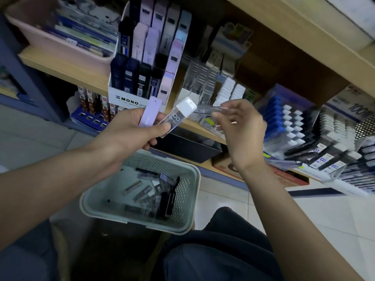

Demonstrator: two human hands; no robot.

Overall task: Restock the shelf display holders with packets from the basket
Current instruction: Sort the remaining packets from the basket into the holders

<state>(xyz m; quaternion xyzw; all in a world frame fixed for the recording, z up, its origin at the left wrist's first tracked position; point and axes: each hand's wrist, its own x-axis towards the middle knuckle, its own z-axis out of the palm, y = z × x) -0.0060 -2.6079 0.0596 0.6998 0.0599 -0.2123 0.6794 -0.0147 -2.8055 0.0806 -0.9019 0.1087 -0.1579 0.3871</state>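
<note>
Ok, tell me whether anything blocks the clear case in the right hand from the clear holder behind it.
Nothing visible does. The right hand pinches the clear case in front of the clear holder, open air between. The white-capped case in the left hand lies off to its left.

pink tub: upper left | black bin: centre | cardboard box: low right, by tiled floor

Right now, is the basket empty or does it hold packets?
Partly filled: the basket has several packets scattered over its bottom, far from full.
</note>
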